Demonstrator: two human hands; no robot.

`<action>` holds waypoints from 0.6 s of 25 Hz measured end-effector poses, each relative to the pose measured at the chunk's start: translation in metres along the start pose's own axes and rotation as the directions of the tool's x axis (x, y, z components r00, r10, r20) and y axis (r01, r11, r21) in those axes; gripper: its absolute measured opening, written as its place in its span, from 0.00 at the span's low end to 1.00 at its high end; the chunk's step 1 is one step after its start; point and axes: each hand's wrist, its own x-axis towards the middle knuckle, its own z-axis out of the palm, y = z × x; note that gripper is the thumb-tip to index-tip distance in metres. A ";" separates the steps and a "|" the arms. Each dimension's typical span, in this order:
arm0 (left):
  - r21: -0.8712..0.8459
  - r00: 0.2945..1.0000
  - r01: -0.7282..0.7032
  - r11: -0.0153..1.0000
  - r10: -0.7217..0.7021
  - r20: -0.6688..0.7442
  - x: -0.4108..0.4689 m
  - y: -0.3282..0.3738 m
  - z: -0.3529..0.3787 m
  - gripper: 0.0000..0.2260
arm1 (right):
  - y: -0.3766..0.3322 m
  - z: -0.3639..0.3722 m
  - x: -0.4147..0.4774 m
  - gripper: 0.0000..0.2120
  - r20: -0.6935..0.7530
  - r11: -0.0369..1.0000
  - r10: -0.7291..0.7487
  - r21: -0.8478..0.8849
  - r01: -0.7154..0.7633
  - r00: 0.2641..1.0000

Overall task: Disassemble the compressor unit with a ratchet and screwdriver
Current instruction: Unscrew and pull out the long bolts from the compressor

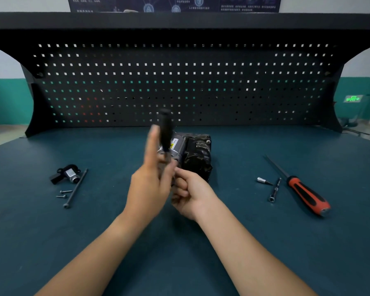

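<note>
From my remote seat I see both hands meet just in front of the compressor unit (198, 155), which sits on the bench (254, 242) near its back edge. The left hand (150, 184) has its fingers stretched nearly straight, lying alongside the black handle of the ratchet (166, 131), which stands upright. The hand is smeared by motion, so I cannot tell whether its thumb clamps the shaft. The right hand (192, 195) is curled tight, its thumb and forefinger pinching the ratchet's lower end, touching the left thumb.

Right of the compressor unit lie a small bit socket (263, 180), an extension bar (275, 190) and the red-and-black screwdriver (308, 195), none of them touching. Left of it lie a black-and-silver part (67, 174), a long bolt (76, 188) and two short screws (64, 193).
</note>
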 end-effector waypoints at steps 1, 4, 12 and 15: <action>0.230 0.985 -0.158 0.960 0.138 0.104 0.000 0.002 0.002 0.44 | 0.001 -0.001 0.001 0.23 -0.015 1.000 -0.004 0.002 0.004 1.000; 0.418 0.961 -0.265 0.869 0.203 0.187 -0.001 0.004 0.008 0.45 | 0.002 -0.001 0.003 0.22 -0.044 1.000 -0.005 -0.013 0.004 0.999; -0.506 0.868 0.333 0.796 -0.469 -0.166 0.008 -0.007 0.003 0.32 | 0.000 0.001 -0.002 0.19 0.024 1.000 -0.005 0.001 0.004 1.000; -0.255 0.973 0.154 0.955 -0.191 -0.127 0.000 -0.002 0.001 0.35 | -0.002 -0.001 -0.001 0.21 0.023 1.000 0.002 -0.019 -0.002 1.000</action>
